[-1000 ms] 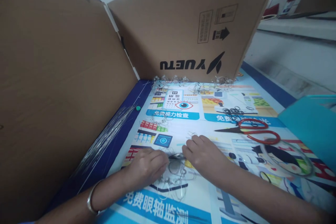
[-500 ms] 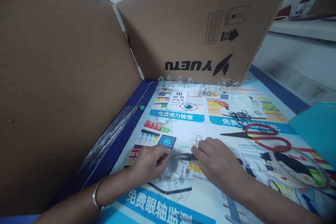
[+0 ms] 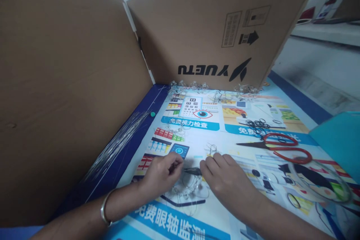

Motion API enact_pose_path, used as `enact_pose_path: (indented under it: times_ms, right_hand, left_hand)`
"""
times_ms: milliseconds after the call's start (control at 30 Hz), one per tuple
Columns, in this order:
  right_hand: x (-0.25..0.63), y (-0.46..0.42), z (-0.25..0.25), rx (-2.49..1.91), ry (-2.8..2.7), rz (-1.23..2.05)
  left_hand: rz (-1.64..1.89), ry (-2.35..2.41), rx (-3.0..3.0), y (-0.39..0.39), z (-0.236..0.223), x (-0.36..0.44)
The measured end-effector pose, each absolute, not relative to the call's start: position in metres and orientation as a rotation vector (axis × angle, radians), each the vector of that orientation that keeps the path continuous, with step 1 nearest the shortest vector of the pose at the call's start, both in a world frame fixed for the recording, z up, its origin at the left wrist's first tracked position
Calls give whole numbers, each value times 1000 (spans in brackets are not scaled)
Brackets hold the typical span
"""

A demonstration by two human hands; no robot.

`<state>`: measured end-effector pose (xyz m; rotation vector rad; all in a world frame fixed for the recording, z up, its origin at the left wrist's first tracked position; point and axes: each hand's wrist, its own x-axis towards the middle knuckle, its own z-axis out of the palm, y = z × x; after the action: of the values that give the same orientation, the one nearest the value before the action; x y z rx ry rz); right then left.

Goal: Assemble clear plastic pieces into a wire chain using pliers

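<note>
In my right hand point(image 3: 225, 176) I grip a pair of dark pliers point(image 3: 192, 171), their jaws pointing left. The pliers' tips reach the fingertips of my left hand point(image 3: 164, 170), which is pinched closed. Whatever the left fingers hold is too small to make out. Below and between the hands lies a loose tangle of thin wire with clear beads point(image 3: 189, 191) on the printed sheet. A small bunch of bent wire point(image 3: 213, 150) rests just above my right fingers.
Red-handled scissors point(image 3: 281, 146) lie right, beside black rings point(image 3: 257, 125). A clear round dish point(image 3: 344, 191) and a turquoise container point(image 3: 337, 142) stand further right. Straight wires point(image 3: 120, 140) lie left. Cardboard panels point(image 3: 197, 30) rise behind and left, with beaded wire pieces point(image 3: 194, 85) along the base.
My right hand has shifted slightly left with the pliers, bringing it closer to my left hand. The left hand stays pinched in nearly the same place.
</note>
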<state>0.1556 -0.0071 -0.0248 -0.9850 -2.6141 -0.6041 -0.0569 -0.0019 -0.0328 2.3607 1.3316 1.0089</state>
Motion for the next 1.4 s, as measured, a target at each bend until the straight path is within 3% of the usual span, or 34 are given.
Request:
enact_pose_path:
  times_ms: [1400]
  right_hand:
    - [154, -4, -36, -1022, -2615, -622]
  left_hand:
    - [866, 1419, 2084, -4, -31, -56]
